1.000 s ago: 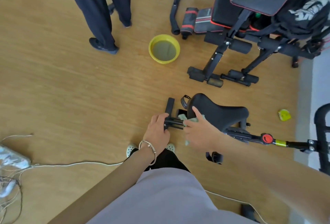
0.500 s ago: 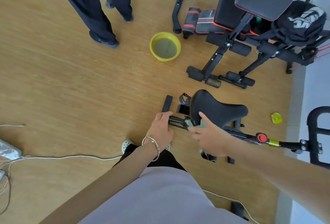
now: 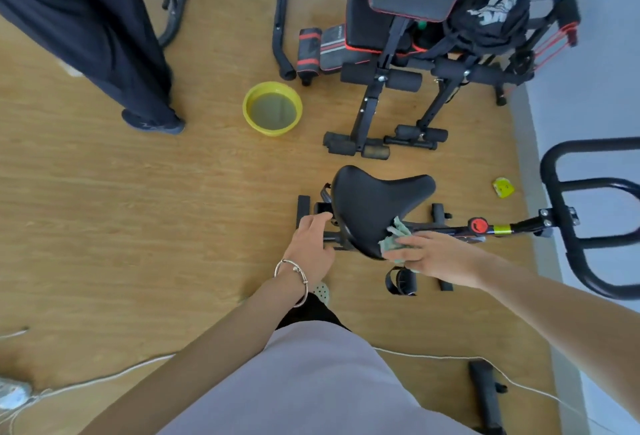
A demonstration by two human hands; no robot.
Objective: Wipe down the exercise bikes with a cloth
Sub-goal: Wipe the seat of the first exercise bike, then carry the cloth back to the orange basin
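My right hand (image 3: 434,258) presses the bunched cloth (image 3: 394,238) against the saddle (image 3: 372,206), whose nose points right; my left hand (image 3: 313,247) grips the frame bar (image 3: 332,237).

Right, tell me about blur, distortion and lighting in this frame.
Head view: strong wide-angle bend, with the floor boards and the wall edge on the right curving. Head view: the standing person's dark trousers at upper left are smeared by motion; the saddle, the cloth, the left hand and the right hand read fairly sharp. Head view: soft, even light, only faint shadows, no harsh glare.
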